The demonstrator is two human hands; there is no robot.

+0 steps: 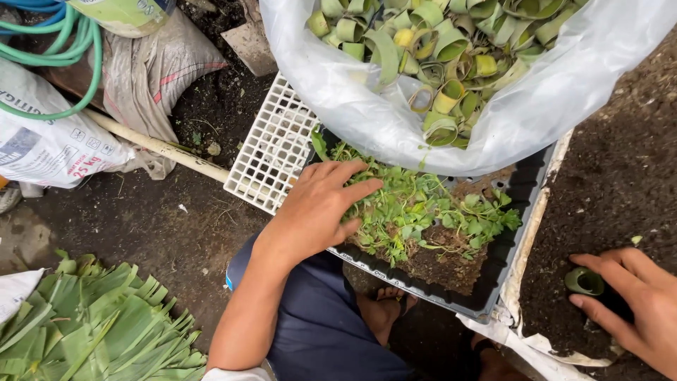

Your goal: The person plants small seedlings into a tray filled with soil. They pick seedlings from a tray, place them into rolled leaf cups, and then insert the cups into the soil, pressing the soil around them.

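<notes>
My left hand rests palm down on the small green seedlings growing in a black seedling tray, fingers spread among the leaves. It grips nothing that I can see. My right hand is at the lower right, on dark soil. Its thumb and fingers are closed around a small green rolled-leaf cup that stands in the soil. The tray sits on a white plastic grid.
A clear plastic bag full of rolled green leaf cups overhangs the tray's far side. Cut green leaf strips lie at the lower left. Sacks, a green hose and a pale pipe are at the upper left.
</notes>
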